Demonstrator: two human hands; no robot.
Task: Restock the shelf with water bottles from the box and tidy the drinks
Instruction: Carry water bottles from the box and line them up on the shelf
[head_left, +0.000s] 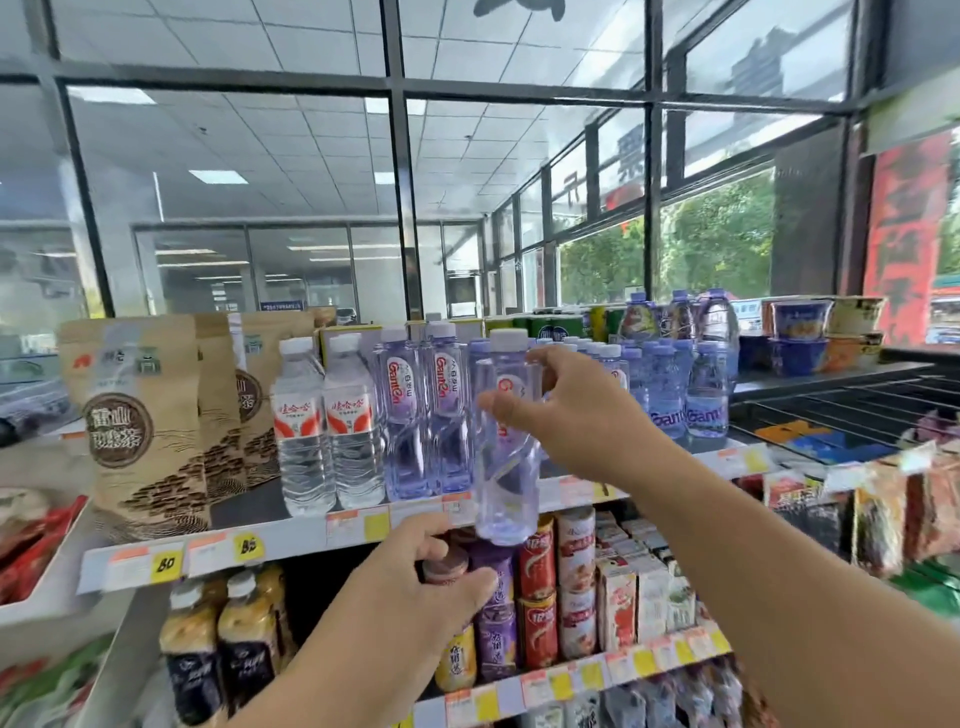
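Right hand (566, 410) grips clear water bottle (506, 467); left hand (415, 587) grips can (445, 566) below shelf (311, 530)

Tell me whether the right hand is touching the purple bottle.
Touching. The head view shows the right hand with thumb and fingers wrapped round the purple bottle.

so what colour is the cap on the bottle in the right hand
White, on a purple-tinted bottle; the cap shows clearest in the head view.

Head camera faces the shelf (311, 530) closely, at top-tier height.
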